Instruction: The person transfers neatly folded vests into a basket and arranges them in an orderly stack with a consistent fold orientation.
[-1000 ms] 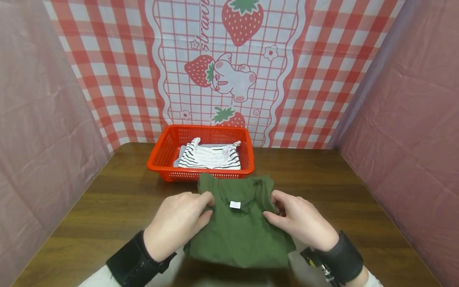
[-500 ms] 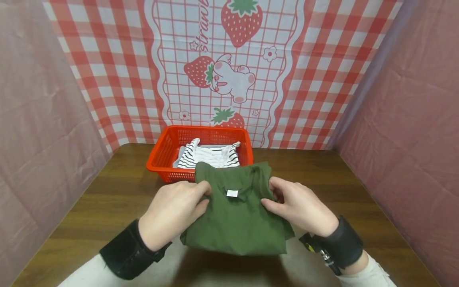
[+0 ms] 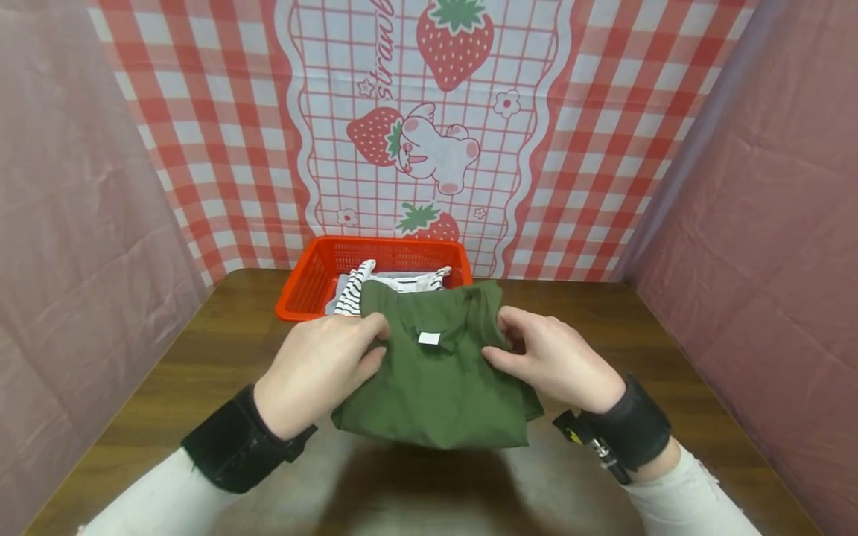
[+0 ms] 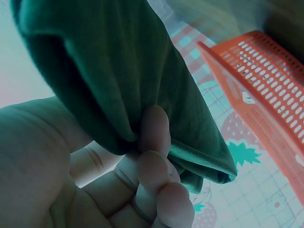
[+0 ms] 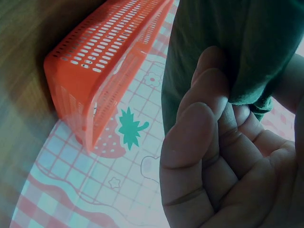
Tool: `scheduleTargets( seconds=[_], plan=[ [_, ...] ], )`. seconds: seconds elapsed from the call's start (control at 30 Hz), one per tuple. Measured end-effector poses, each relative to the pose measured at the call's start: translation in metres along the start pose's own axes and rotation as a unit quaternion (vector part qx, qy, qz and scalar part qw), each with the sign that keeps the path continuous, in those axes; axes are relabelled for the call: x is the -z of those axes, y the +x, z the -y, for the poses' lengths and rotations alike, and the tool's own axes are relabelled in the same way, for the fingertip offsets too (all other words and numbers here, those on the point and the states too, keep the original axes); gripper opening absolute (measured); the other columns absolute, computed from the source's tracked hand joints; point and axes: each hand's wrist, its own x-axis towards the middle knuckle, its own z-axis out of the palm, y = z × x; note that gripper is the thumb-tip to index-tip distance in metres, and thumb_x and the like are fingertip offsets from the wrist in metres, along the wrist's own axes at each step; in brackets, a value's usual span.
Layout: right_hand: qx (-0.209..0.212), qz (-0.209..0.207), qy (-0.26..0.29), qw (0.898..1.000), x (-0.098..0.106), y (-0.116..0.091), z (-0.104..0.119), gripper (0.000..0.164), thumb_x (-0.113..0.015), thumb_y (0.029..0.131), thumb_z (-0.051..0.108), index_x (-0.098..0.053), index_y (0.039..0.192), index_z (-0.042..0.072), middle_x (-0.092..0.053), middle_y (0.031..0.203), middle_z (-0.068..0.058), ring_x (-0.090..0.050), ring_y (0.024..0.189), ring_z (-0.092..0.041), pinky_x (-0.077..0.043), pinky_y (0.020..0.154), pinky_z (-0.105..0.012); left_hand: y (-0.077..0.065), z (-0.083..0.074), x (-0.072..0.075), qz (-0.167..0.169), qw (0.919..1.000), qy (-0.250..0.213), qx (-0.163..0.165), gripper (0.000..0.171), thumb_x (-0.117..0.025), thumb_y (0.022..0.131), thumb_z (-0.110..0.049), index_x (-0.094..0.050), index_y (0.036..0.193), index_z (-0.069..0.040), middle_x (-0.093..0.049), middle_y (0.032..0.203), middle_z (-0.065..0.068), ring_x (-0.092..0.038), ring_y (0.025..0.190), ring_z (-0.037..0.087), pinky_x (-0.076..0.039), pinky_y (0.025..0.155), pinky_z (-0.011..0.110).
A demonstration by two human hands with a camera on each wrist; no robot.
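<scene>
A folded dark green shirt (image 3: 442,394) with a white neck label hangs above the table between both hands. My left hand (image 3: 322,365) pinches its left edge; in the left wrist view, the fingers (image 4: 156,130) press the cloth from one side. On the opposite edge, my right hand (image 3: 556,357) grips the cloth between thumb and curled fingers, as the right wrist view also shows. Just beyond the shirt stands a red perforated basket (image 3: 302,290), its front partly hidden by the cloth. Inside it lies a black-and-white striped garment (image 3: 351,294) on top of something grey.
The brown wooden table (image 3: 576,320) reaches back to a red-and-white checked strawberry curtain (image 3: 596,149). Pink cloth walls (image 3: 724,193) rise along both sides. A pale patch (image 3: 281,484) and the shirt's shadow show at the table's near side.
Both hands have lifted the green shirt and moved it forward. It now covers the basket's front rim and part of the striped garment.
</scene>
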Motion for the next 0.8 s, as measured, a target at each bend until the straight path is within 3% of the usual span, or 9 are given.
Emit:
scheduleTargets(
  seconds=[0.5, 0.8],
  plan=[
    [0.018, -0.019, -0.014, 1.0, 0.012, 0.034, 0.003, 0.032, -0.083, 0.1, 0.026, -0.054, 0.093, 0.014, -0.047, 0.074, 0.001, -0.046, 0.066, -0.015, -0.036, 0.061, -0.035, 0.025, 0.021, 0.01, 0.002, 0.9998, 0.01, 0.015, 0.027, -0.09, 0.093, -0.016, -0.075, 0.114, -0.007, -0.068, 0.074, -0.001, -0.058, 0.058, 0.013, -0.053, 0.057, 0.033],
    [0.008, -0.014, 0.012, 1.0, 0.014, 0.059, -0.003, 0.034, -0.083, 0.101, 0.026, -0.052, 0.094, 0.012, -0.047, 0.075, -0.003, -0.048, 0.066, -0.018, -0.039, 0.061, -0.035, 0.04, 0.036, 0.01, 0.005, 0.9994, 0.026, 0.024, 0.027, -0.088, 0.096, -0.019, -0.075, 0.117, -0.007, -0.073, 0.081, 0.004, -0.064, 0.065, 0.017, -0.057, 0.063, 0.038]
  ],
)
